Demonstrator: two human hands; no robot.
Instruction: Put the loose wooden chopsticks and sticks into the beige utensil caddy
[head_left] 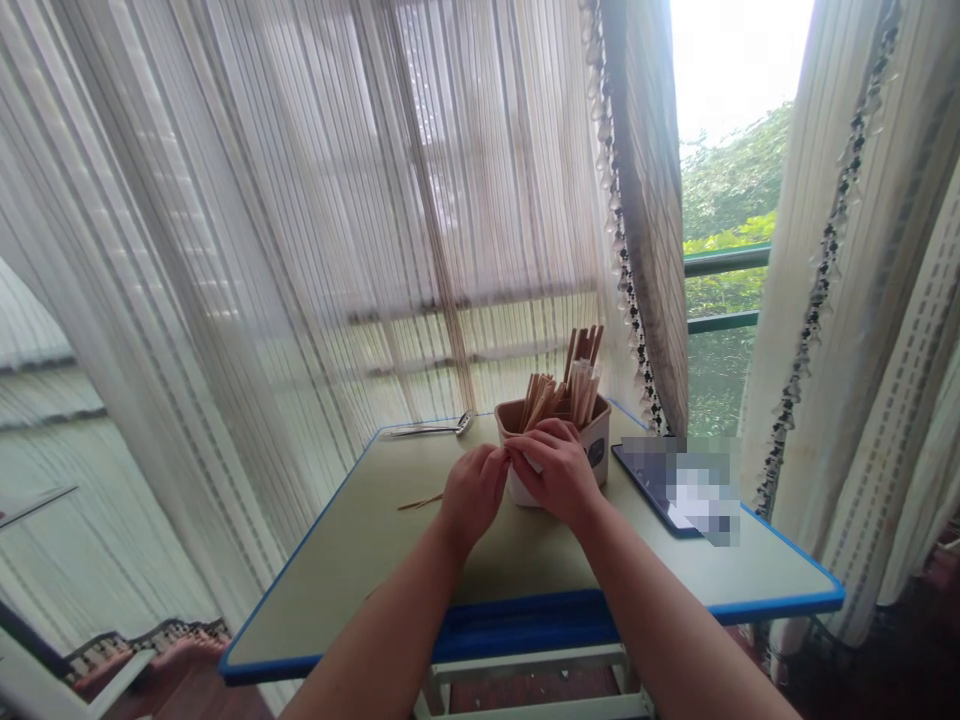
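My left hand (474, 492) and my right hand (559, 468) meet over the table, fingertips pinched together at the front of a beige utensil holder (517, 494). Both hands are closed, and whatever lies between the fingertips is too small or hidden to make out. Several wooden chopsticks (534, 400) and a wrapped bundle of sticks (583, 392) stand upright in the holder, just behind my right hand. Beside my left hand, thin brown sticks (418, 503) reach out to the left; I cannot tell whether they lie on the table or touch the hand.
The pale table (330, 560) has a blue edge. At its back left lies a metal slotted spoon (463, 424). A dark tablet (652, 485), partly blurred out, rests right of the holder. Sheer curtains (300, 250) hang close behind the table, with a green railing (724, 262) outside.
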